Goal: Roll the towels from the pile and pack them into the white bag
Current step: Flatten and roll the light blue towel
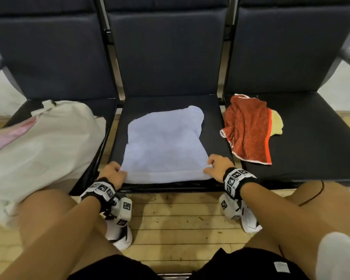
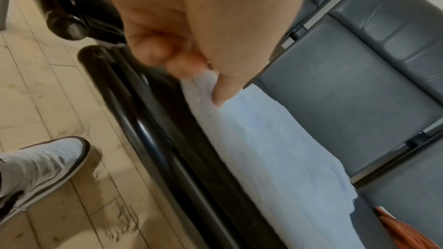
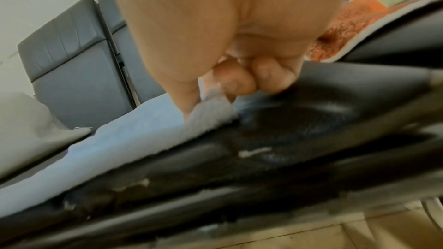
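Observation:
A light blue towel (image 1: 164,146) lies spread flat on the middle seat (image 1: 216,118) of a dark bench. My left hand (image 1: 117,170) pinches its near left corner (image 2: 203,86) between thumb and curled fingers. My right hand (image 1: 210,166) pinches the near right corner (image 3: 210,109) the same way. A red-orange towel (image 1: 247,130) lies crumpled over a pale yellow towel (image 1: 277,124) on the right seat. The white bag (image 1: 49,138) slumps on the left seat, with pink lining (image 1: 18,130) showing at its mouth.
The bench's black front rail (image 2: 153,139) runs just under both hands. Padded seat backs (image 1: 166,47) rise behind the seats. My bare knees and white shoes (image 1: 119,237) stand on the wooden floor (image 1: 180,223) in front of the bench.

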The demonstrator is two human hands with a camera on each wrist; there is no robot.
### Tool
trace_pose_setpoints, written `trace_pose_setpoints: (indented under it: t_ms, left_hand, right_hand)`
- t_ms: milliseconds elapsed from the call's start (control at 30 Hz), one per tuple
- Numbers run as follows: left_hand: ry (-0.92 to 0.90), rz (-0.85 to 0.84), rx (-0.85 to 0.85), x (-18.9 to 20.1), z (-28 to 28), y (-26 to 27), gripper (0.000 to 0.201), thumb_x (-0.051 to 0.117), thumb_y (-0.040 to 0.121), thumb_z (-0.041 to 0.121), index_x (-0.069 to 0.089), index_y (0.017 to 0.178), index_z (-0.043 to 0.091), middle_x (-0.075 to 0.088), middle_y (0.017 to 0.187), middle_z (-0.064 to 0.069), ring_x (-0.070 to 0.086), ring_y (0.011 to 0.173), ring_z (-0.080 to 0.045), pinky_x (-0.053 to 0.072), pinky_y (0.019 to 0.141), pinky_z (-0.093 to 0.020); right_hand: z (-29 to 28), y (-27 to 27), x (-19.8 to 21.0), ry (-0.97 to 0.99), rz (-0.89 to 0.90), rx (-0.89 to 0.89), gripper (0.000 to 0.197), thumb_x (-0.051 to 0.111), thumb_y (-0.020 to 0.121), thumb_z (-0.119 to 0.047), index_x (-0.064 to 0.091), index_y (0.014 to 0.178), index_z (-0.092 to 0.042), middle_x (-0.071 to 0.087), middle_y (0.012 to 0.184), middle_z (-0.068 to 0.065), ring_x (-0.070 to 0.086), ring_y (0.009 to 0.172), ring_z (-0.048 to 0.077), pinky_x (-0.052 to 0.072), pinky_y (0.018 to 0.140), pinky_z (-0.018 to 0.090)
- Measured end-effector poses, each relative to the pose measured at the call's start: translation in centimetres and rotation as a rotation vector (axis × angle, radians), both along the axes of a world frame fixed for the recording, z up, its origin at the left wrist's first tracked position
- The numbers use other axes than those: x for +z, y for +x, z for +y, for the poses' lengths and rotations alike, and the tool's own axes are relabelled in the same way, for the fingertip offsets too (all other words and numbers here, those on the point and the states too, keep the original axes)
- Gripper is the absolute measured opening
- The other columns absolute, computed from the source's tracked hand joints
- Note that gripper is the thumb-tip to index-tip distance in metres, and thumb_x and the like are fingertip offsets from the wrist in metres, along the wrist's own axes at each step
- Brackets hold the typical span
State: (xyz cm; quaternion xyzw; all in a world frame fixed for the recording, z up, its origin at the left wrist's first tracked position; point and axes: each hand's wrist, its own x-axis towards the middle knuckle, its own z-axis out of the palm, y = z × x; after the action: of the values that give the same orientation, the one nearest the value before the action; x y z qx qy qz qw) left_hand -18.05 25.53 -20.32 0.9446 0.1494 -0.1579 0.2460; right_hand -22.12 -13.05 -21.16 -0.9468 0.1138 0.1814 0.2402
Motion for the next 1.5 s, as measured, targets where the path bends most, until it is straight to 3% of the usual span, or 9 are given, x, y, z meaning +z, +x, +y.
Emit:
trace_pose_setpoints:
  t_ms: [133, 200, 367, 533, 833, 1100, 1233, 1367, 1500]
  left_hand:
    - [0.047, -0.197, -0.1, 0.4, -1.9, -1.0, 0.023, 0.065, 0.091, 0.03, 0.049, 0.106, 0.023, 0.04, 0.114, 0.0, 0.056, 0.083, -0.032, 0.049, 0.076, -0.041]
    - [0.022, -0.278, -0.292, 0.3, -3.3, -1.3, 0.015, 0.064, 0.091, 0.028, 0.054, 0.1, 0.021, 0.044, 0.11, 0.001, 0.055, 0.087, -0.029, 0.048, 0.078, -0.039]
    - [0.084, -0.13, -0.597, -1.7, -4.6, -2.2, 0.03, 0.068, 0.084, 0.039, 0.062, 0.11, 0.025, 0.056, 0.114, 0.002, 0.053, 0.108, -0.022, 0.046, 0.091, -0.037]
    - [0.055, -0.193, -0.584, -2.9, -3.4, -2.5, 0.04, 0.072, 0.086, 0.031, 0.061, 0.124, 0.02, 0.058, 0.127, 0.001, 0.051, 0.117, -0.022, 0.043, 0.102, -0.034]
    - [0.014, -0.373, -0.556, -3.6, -3.3, -3.4, 0.027, 0.069, 0.091, 0.027, 0.07, 0.116, 0.016, 0.066, 0.114, -0.001, 0.056, 0.106, -0.022, 0.045, 0.094, -0.033]
    - [0.15, -0.353, -0.546, -2.9, -3.3, -3.4, 0.024, 0.043, 0.101, 0.023, 0.06, 0.117, 0.023, 0.067, 0.106, -0.001, 0.055, 0.103, -0.024, 0.043, 0.091, -0.043]
    - [0.167, -0.318, -0.501, -2.8, -3.7, -3.5, 0.026, 0.04, 0.102, 0.028, 0.053, 0.124, 0.023, 0.068, 0.089, -0.001, 0.06, 0.084, -0.025, 0.041, 0.091, -0.04]
    - [0.228, -0.294, -0.495, -2.8, -4.0, -3.6, 0.033, 0.045, 0.101, 0.034, 0.051, 0.132, 0.026, 0.063, 0.119, 0.001, 0.058, 0.108, -0.023, 0.034, 0.102, -0.042]
    - [0.215, -0.419, -0.504, -2.3, -4.8, -3.6, 0.029, 0.057, 0.096, 0.024, 0.059, 0.125, 0.022, 0.057, 0.121, 0.0, 0.051, 0.113, -0.025, 0.034, 0.098, -0.041]
  right_hand:
    - [1.3, -1.2, 0.3, -0.108, -0.159, 0.113, 0.04, 0.063, 0.086, -0.035, 0.051, 0.123, -0.023, 0.048, 0.124, 0.001, 0.056, 0.106, 0.026, 0.05, 0.086, 0.039]
    - [2.1, -1.6, 0.2, -0.106, -0.236, 0.262, 0.035, 0.059, 0.091, -0.035, 0.056, 0.123, -0.02, 0.05, 0.127, 0.0, 0.05, 0.116, 0.024, 0.047, 0.093, 0.038]
    - [3.1, -2.6, -1.3, -0.171, -0.217, 0.589, 0.047, 0.058, 0.094, -0.04, 0.055, 0.136, -0.019, 0.052, 0.137, 0.001, 0.044, 0.125, 0.024, 0.038, 0.106, 0.037]
    - [2.9, -2.5, -2.0, -0.117, -0.243, 0.53, 0.041, 0.06, 0.096, -0.029, 0.056, 0.135, -0.016, 0.051, 0.136, 0.004, 0.043, 0.124, 0.026, 0.035, 0.108, 0.036]
    - [2.8, -2.5, -3.2, -0.002, -0.373, 0.413, 0.011, 0.063, 0.091, -0.014, 0.073, 0.094, -0.016, 0.068, 0.095, 0.004, 0.057, 0.093, 0.028, 0.047, 0.087, 0.041]
    - [2.8, -2.5, -2.0, 0.077, -0.306, 0.278, 0.02, 0.049, 0.101, -0.019, 0.065, 0.113, -0.018, 0.068, 0.097, 0.01, 0.061, 0.089, 0.033, 0.051, 0.079, 0.043]
    - [2.9, -2.6, -1.5, 0.123, -0.264, 0.226, 0.018, 0.051, 0.1, -0.018, 0.063, 0.112, -0.016, 0.068, 0.097, 0.011, 0.061, 0.088, 0.031, 0.052, 0.08, 0.043]
    - [3.0, -2.8, -1.4, 0.01, -0.3, 0.203, 0.023, 0.058, 0.095, -0.018, 0.064, 0.117, -0.016, 0.063, 0.115, 0.004, 0.058, 0.105, 0.027, 0.046, 0.09, 0.038]
    - [4.0, -2.9, -1.4, -0.193, -0.447, 0.301, 0.025, 0.062, 0.084, -0.004, 0.07, 0.104, -0.016, 0.064, 0.113, 0.001, 0.055, 0.103, 0.028, 0.035, 0.086, 0.039]
